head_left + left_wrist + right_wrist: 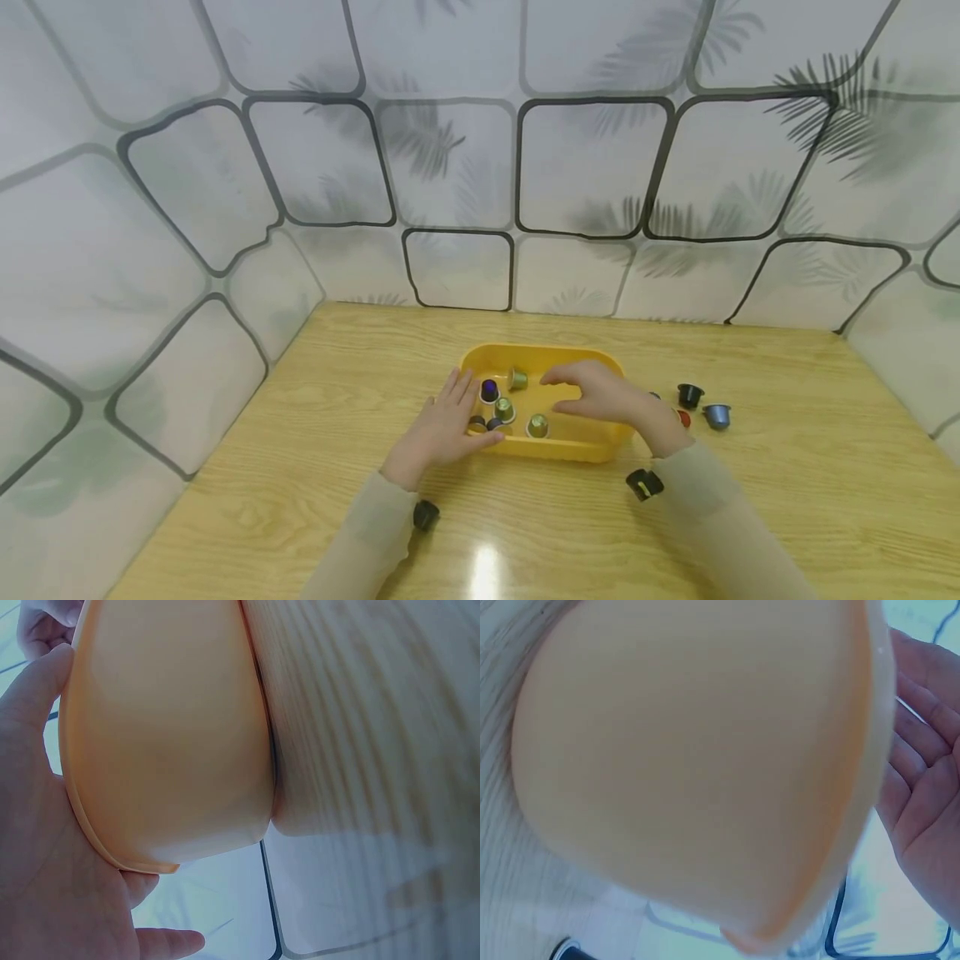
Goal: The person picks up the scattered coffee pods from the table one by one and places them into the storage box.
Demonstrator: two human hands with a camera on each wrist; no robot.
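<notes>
A yellow plastic bin [588, 430] sits on the table with several coffee capsules inside, mostly toward its left half. Among them are a purple capsule [489, 390], a green capsule [517, 379] and a gold-green one [537, 426]. My left hand [442, 432] rests on the bin's left rim, fingers straight and thumb spread along the front edge. In the left wrist view its palm lies against the rim. Over the bin's right half is my right hand [603, 393], thumb apart from the bent fingers, nothing visible between them. The right wrist view shows it beyond the outer wall [690, 765].
Right of the bin lie a black capsule [690, 395], a blue capsule [717, 416] and a red capsule [684, 418], the last partly hidden by my right wrist. A patterned curtain [465, 158] stands behind the wooden table [300, 450].
</notes>
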